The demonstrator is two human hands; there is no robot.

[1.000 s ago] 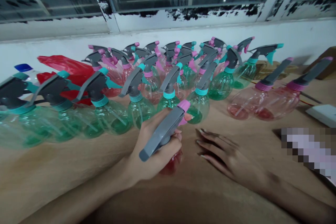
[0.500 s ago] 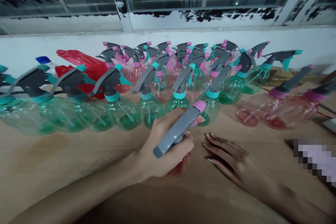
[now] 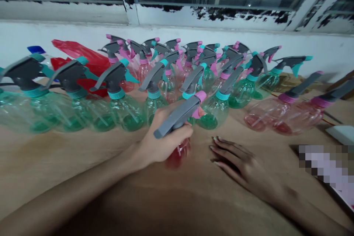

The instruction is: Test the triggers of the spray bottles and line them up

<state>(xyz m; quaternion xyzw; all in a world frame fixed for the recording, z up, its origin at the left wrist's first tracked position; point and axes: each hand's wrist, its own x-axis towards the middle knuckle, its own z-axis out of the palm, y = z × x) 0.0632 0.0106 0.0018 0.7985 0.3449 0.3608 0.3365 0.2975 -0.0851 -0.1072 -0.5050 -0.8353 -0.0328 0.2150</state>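
Observation:
My left hand [image 3: 163,140] is wrapped around the neck of a pink spray bottle [image 3: 174,159] with a grey trigger head and a pink nozzle pointing away to the right. The palm and fingers cover much of its neck and upper body. My right hand [image 3: 238,160] rests on the wooden table [image 3: 193,199] with fingers stretched out, holding nothing. Just beyond my left hand stands a row of clear green spray bottles [image 3: 132,118] with turquoise collars and grey heads. Two pink spray bottles [image 3: 257,118] stand side by side farther right.
More pink and green spray bottles [image 3: 188,70] crowd behind the front row. A red plastic bag [image 3: 80,55] and a blue-capped container [image 3: 37,49] sit at the back left. A pixelated flat object [image 3: 329,177] lies at the right. A white wall [image 3: 22,31] and window stand behind.
My left hand and the pink spray bottle have shifted up and left in the view, showing more of the bottle's body. My right hand keeps its flat pose; the view has shifted slightly.

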